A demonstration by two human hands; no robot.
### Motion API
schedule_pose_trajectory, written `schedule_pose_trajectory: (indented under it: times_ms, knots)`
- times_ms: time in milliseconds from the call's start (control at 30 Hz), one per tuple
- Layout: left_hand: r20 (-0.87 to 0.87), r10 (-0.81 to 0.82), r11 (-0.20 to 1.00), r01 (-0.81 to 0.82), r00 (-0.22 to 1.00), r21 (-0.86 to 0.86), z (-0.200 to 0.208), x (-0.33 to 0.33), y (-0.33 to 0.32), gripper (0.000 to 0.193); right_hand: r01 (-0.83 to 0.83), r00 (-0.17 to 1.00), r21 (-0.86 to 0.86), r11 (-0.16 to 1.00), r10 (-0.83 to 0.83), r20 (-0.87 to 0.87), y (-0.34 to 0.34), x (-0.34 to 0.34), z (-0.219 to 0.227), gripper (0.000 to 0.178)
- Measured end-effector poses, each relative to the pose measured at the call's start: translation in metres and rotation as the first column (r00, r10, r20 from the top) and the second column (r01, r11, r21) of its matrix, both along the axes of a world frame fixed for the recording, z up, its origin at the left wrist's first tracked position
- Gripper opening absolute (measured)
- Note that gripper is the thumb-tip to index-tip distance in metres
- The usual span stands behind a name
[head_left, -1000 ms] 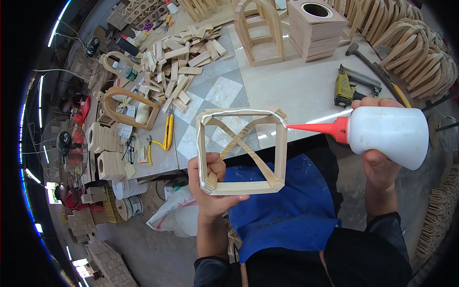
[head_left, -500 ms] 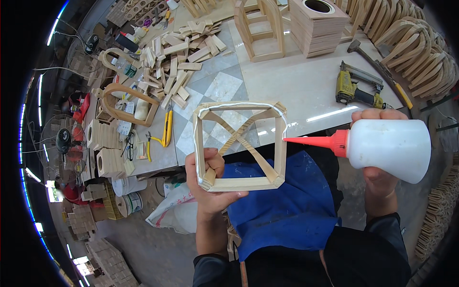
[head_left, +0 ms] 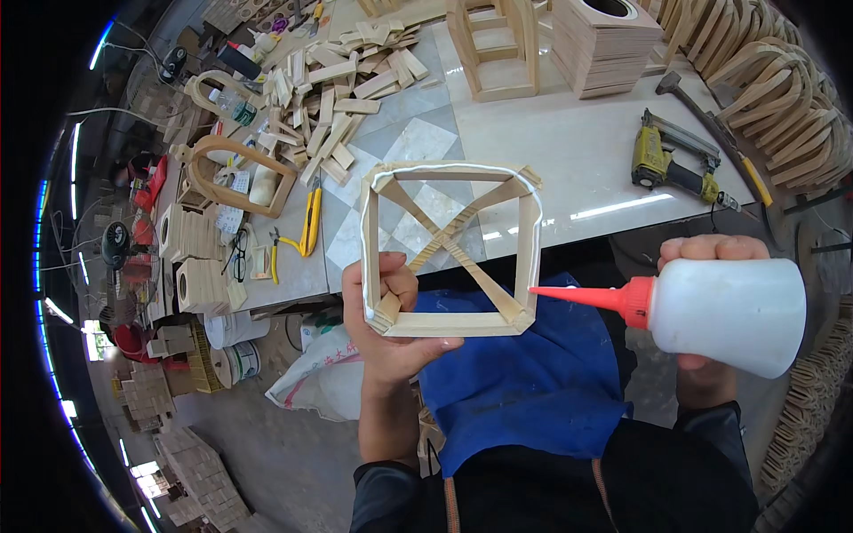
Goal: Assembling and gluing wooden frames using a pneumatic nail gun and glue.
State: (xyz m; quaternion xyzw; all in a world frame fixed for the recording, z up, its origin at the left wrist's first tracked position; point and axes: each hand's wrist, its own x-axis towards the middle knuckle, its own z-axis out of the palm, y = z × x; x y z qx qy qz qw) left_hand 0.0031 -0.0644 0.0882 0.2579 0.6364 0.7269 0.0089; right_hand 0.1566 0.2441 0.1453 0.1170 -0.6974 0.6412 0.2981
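My left hand [head_left: 387,311] is closed round the lower left corner of a wooden frame [head_left: 526,253] with crossed struts inside. A line of white glue runs up the frame's left side, across its top edge and down its right side. In my right hand [head_left: 709,249] lies a white glue bottle [head_left: 733,313], held sideways. Its long red nozzle [head_left: 577,296] points left, and the tip meets the right side of the frame, low down, where the glue line ends.
On the table [head_left: 569,169] lie a nail gun [head_left: 671,164], a hammer [head_left: 702,107], a yellow utility knife [head_left: 311,218] and a pile of wood strips [head_left: 338,98]. A stack of square wooden plates [head_left: 604,49] stands at the back. Curved wooden pieces [head_left: 773,98] crowd the right.
The nozzle tip has moved down the right side of the frame, and the glue line now reaches further down. My left hand has raised the frame slightly.
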Motion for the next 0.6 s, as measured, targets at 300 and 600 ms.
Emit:
schedule_pose_trajectory:
  times_ms: [300,600]
  knots:
    - [-0.029,-0.012,1.000,0.012,1.000,0.004,0.000,-0.004,0.001,0.098,-0.228,0.974,-0.076,0.971,0.227,-0.021,-0.001,0.005,0.000,0.099]
    - [-0.045,-0.031,1.000,0.030,0.999,-0.008,0.001,-0.003,0.000,0.097,-0.247,0.969,-0.085,0.965,0.245,-0.033,-0.012,0.003,0.006,0.096]
